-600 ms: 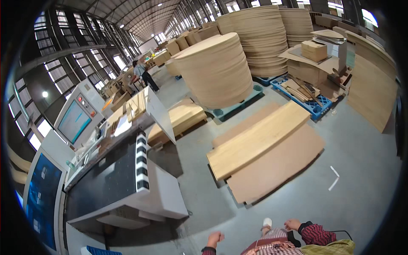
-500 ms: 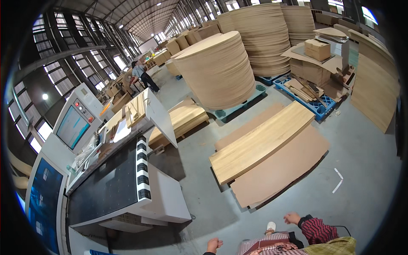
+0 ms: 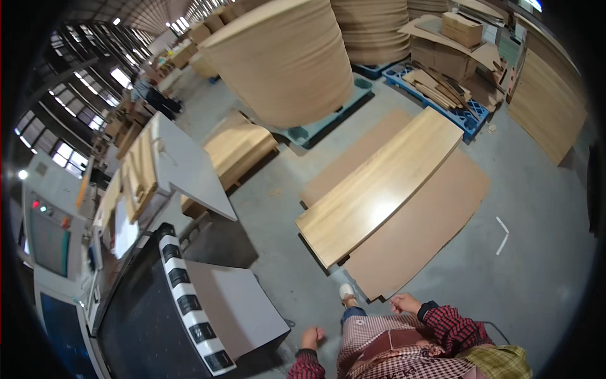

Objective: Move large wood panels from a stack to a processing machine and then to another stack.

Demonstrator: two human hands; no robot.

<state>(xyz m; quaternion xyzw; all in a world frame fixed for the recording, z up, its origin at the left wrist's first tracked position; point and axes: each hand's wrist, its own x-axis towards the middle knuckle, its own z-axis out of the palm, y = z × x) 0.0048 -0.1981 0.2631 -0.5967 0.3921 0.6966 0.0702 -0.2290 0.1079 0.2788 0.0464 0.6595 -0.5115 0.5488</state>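
My left hand (image 3: 313, 337) hangs low beside the white base of the machine, its fingers curled in with nothing in them. Further right, my right hand (image 3: 405, 304) is held in front of my checked apron (image 3: 372, 335), also loosely closed and empty. It is nearest to the front corner of a brown cardboard sheet (image 3: 429, 218) on the floor. On that cardboard lies a long stack of pale wooden boards (image 3: 379, 196), with light glaring off its top. Neither hand touches the boards.
A machine with a black bed (image 3: 139, 316) and a black-and-white striped edge (image 3: 189, 306) stands at the left. Round stacks of wood sheet (image 3: 284, 63) rest on pallets ahead. A blue pallet (image 3: 473, 123) holds scraps. Another person (image 3: 148, 95) stands far left.
The view has tilted down and moved forward, so the board stack and machine edge look nearer. My left hand and sleeve show more, and my foot is now further left.
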